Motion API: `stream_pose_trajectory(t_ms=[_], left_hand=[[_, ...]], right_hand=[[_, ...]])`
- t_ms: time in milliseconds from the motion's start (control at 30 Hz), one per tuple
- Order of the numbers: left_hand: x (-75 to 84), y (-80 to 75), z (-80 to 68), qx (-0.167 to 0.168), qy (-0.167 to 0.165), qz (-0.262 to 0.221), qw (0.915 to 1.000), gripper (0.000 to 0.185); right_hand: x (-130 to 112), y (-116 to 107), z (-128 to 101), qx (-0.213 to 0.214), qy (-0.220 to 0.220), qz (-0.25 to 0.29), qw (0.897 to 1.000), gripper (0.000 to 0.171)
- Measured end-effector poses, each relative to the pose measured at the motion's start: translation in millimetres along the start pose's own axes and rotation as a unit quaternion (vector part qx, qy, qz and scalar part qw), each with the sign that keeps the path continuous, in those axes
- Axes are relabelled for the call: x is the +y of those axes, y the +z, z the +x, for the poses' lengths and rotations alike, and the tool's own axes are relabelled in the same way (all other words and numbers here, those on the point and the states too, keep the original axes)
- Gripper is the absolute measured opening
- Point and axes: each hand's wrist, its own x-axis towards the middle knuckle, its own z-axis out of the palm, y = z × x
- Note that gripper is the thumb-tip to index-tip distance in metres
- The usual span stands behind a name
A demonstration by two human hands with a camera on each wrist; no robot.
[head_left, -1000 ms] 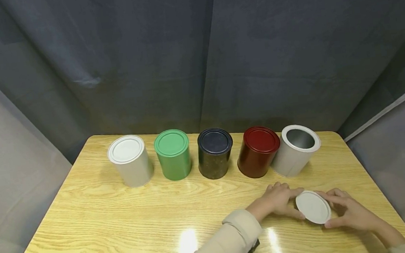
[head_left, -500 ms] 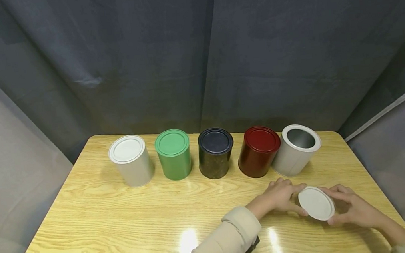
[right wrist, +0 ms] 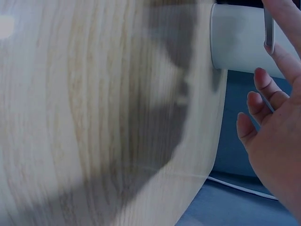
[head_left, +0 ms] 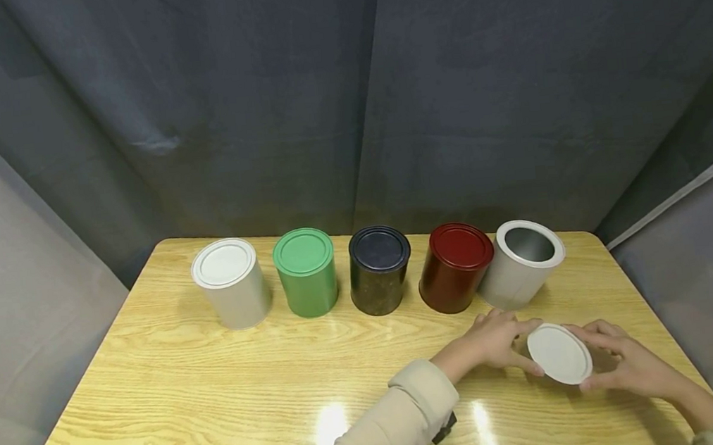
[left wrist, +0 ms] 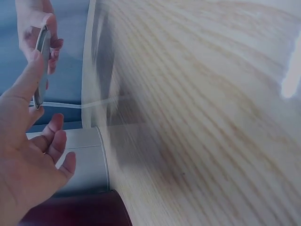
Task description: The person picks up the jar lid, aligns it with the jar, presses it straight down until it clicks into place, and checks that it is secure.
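Lower right of frame: white lid (head_left: 559, 354) held tilted above surface (head_left: 218, 390), pinched between left hand (head_left: 493, 341) and right hand (head_left: 623, 365), fingertips on rim. Just beyond: open grey can (head_left: 519, 265), right end of row.

Beige long sleeve (head_left: 405, 419), perhaps a dark wrist strap (head_left: 446, 429)

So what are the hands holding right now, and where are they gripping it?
The white lid, held by its rim: the left hand pinches the left edge, the right hand the right edge, above the table.
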Motion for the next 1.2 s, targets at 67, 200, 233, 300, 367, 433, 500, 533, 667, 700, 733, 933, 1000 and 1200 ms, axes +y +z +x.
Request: stream_pose_trajectory(t_ms=[67, 200, 233, 300, 367, 433, 500, 533, 667, 700, 733, 933, 1000, 1200], left_hand=[[-0.7, -0.5, 0.5, 0.007, 0.007, 0.000, 0.9999, 0.082], [-1.5, -1.9, 1.1, 0.014, 0.020, 0.001, 0.9997, 0.083], [-1.4, -2.6, 1.0, 0.016, 0.023, 0.001, 0.9996, 0.083], [-1.2, -4.4, 1.1, 0.017, 0.026, 0.001, 0.9995, 0.083], [-0.8, -6.9, 1.3, 0.020, 0.029, 0.001, 0.9994, 0.083], [-0.8, -9.6, 1.5, 0.025, 0.032, -0.001, 0.9992, 0.083], [-0.9, -12.5, 1.4, 0.027, 0.034, -0.011, 0.9990, 0.083], [-1.1, -13.9, 1.2, 0.029, 0.035, -0.015, 0.9988, 0.083], [-2.2, -19.1, 1.4, 0.035, 0.041, -0.026, 0.9982, 0.081], [-2.3, -20.5, 1.5, 0.037, 0.042, -0.025, 0.9982, 0.081], [-2.6, -21.7, 1.8, 0.038, 0.043, -0.026, 0.9980, 0.081], [-3.4, -30.5, 2.7, 0.037, 0.039, -0.031, 0.9980, 0.082], [-3.9, -33.9, 2.6, 0.040, 0.040, -0.029, 0.9980, 0.082], [-4.3, -43.4, 0.7, 0.081, 0.055, -0.018, 0.9951, 0.080]], right_hand=[[-1, -1, 0, 0.002, 0.000, -0.006, 1.000, 0.084], [-3, -4, 1, 0.008, -0.003, -0.007, 1.000, 0.084], [-4, -5, 1, 0.011, -0.004, -0.010, 1.000, 0.084], [-5, -6, 2, 0.016, -0.009, -0.012, 1.000, 0.083], [-6, -8, 3, 0.020, -0.014, -0.012, 1.000, 0.084], [-7, -10, 4, 0.022, -0.022, -0.010, 0.999, 0.083], [-8, -12, 5, 0.022, -0.028, -0.012, 0.999, 0.084], [-8, -13, 6, 0.023, -0.029, -0.015, 0.999, 0.083], [-11, -16, 8, 0.027, -0.024, -0.025, 0.999, 0.083], [-11, -17, 9, 0.028, -0.022, -0.023, 0.999, 0.083], [-12, -17, 9, 0.029, -0.018, -0.021, 0.999, 0.083], [-16, -22, 13, 0.040, -0.017, -0.013, 0.999, 0.082], [-17, -24, 15, 0.044, -0.018, -0.012, 0.999, 0.083], [-18, -30, 20, 0.058, -0.028, 0.002, 0.998, 0.085]])
